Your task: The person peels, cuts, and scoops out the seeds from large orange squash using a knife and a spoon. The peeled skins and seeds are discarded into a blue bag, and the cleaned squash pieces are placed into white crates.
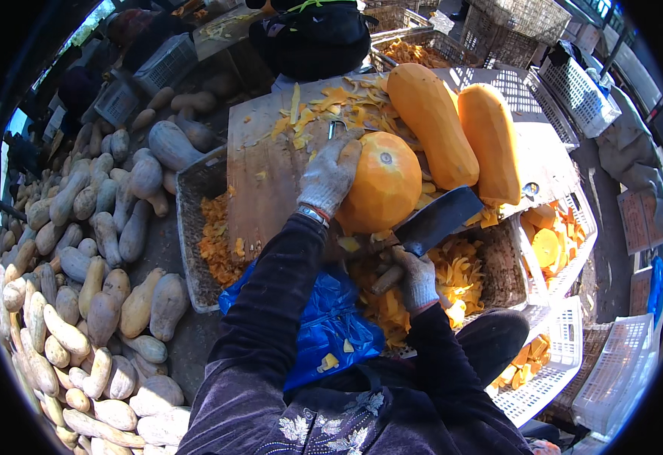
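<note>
My left hand (331, 170), in a knitted glove, grips the side of a large peeled orange squash (388, 182) resting on the wooden board (269, 199). The squash's round end, with its blossom scar, faces up. In my gloved right hand (415, 276) is a cleaver (439, 219); its dark wide blade points up and right, just below the squash. A vegetable peeler (336, 128) lies beyond my left fingertips, partly hidden. Two more peeled squashes (433, 125) (487, 142) lie side by side to the right on the board, among strips of peel (331, 99).
Unpeeled squashes (104, 307) are heaped on the ground to the left. Under the board, a crate (186, 244) holds orange pulp and peelings. White plastic baskets (584, 227) with cut squash stand at the right. A blue plastic bag (331, 324) covers my lap. Another person (314, 40) is across the board.
</note>
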Action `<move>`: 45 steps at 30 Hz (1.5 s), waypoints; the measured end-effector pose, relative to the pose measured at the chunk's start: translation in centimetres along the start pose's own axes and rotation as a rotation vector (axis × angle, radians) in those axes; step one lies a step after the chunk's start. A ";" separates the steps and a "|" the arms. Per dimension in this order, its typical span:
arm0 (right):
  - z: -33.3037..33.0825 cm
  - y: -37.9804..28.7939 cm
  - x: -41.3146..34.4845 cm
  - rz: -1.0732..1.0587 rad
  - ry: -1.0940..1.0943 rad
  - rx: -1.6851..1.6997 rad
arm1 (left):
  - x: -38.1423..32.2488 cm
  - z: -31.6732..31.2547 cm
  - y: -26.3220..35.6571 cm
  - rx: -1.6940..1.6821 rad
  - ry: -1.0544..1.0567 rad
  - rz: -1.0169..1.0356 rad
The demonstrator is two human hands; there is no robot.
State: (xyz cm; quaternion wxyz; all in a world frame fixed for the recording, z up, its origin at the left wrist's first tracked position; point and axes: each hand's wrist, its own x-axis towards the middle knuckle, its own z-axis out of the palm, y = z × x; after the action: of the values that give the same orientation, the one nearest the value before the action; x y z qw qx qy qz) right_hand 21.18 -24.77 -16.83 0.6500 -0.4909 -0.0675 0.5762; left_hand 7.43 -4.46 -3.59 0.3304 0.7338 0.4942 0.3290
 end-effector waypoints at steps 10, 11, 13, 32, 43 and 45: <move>-3.7 -3.9 -5.4 -0.040 0.058 0.081 | -0.9 1.1 -1.3 -0.127 0.175 -0.003; -4.6 -3.8 -5.8 0.052 0.047 0.113 | -0.9 2.4 -3.2 -0.170 0.261 0.023; -3.3 -3.0 -6.8 0.009 0.103 0.065 | -1.9 3.9 -6.2 -0.297 0.357 0.062; -1.4 -0.2 -5.9 -0.169 0.009 -0.433 | -3.6 1.9 -10.0 -0.350 0.101 -0.292; -1.0 0.1 -6.4 -0.102 0.050 -0.342 | -4.1 1.3 -9.1 -0.415 0.055 -0.308; -0.3 0.1 -6.9 -0.108 0.080 -0.333 | -4.1 1.2 -9.0 -0.405 0.060 -0.306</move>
State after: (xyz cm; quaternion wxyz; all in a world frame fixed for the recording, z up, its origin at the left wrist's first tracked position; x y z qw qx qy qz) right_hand 19.11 -30.57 -13.76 0.5919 -0.6098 -0.1622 0.5014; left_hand 2.58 -5.90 -12.20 0.5017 0.5591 0.5332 0.3891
